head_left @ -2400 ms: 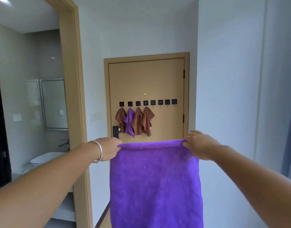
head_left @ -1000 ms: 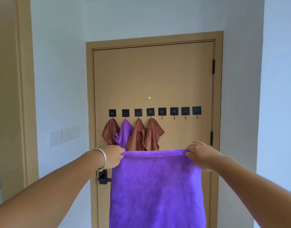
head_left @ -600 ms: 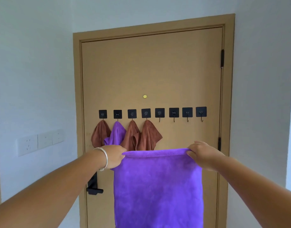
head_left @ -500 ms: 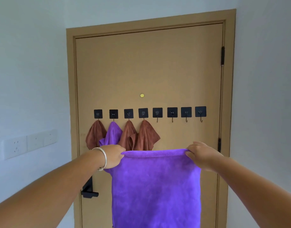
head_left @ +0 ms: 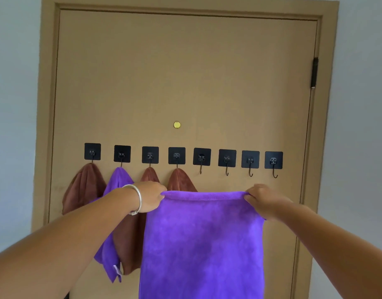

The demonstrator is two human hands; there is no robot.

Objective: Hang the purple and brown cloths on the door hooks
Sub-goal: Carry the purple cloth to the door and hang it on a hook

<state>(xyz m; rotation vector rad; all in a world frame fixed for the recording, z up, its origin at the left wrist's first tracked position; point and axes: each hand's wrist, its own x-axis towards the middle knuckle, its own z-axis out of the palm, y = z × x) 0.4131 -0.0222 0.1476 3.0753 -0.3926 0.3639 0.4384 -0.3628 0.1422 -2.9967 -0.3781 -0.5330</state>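
Note:
I hold a purple cloth (head_left: 202, 244) stretched by its top edge in front of the tan door (head_left: 185, 72). My left hand (head_left: 150, 196) grips its left corner and my right hand (head_left: 264, 200) grips its right corner. Several black square hooks (head_left: 202, 157) run across the door just above the cloth. The left ones carry a brown cloth (head_left: 84, 186), a hung purple cloth (head_left: 118, 182), and two more brown cloths (head_left: 180, 180). The hooks on the right (head_left: 250, 160) are bare. The held cloth hides the lower parts of the hung cloths.
White walls (head_left: 362, 126) flank the door frame (head_left: 323, 126) on both sides. A small brass peephole (head_left: 177, 124) sits above the hook row. A black hinge (head_left: 314, 72) shows at the door's right edge.
The door has come much closer and now fills the view. Both hands keep the same grip on the purple cloth, its top edge just under the hook row.

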